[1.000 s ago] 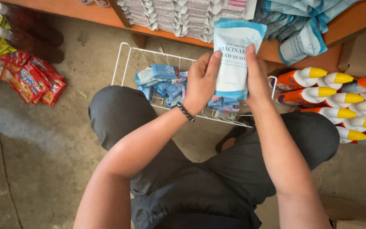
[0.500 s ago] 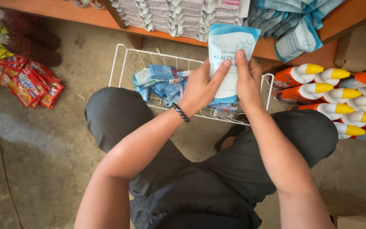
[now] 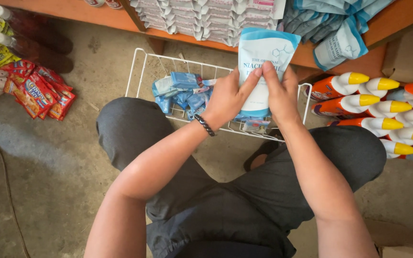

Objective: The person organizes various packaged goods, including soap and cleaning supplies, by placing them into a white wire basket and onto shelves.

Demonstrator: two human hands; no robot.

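Pale blue and white sachet (image 3: 264, 62) held upright between both hands above the far right corner of a white wire basket (image 3: 137, 76) on the concrete floor (image 3: 39, 157). Left hand (image 3: 228, 98), beaded bracelet at the wrist, gripping the sachet's left edge, index finger laid across its face; right hand (image 3: 280, 93) clasping the right edge, fingertips meeting the left's. Small blue packets (image 3: 180, 91) heaped inside the basket. Orange bottles with yellow caps (image 3: 378, 102) lying just right of the basket; red snack packs (image 3: 39, 91) well apart at the floor's left edge. Wooden shelf (image 3: 383, 21) beyond, stacked with matching sachets.
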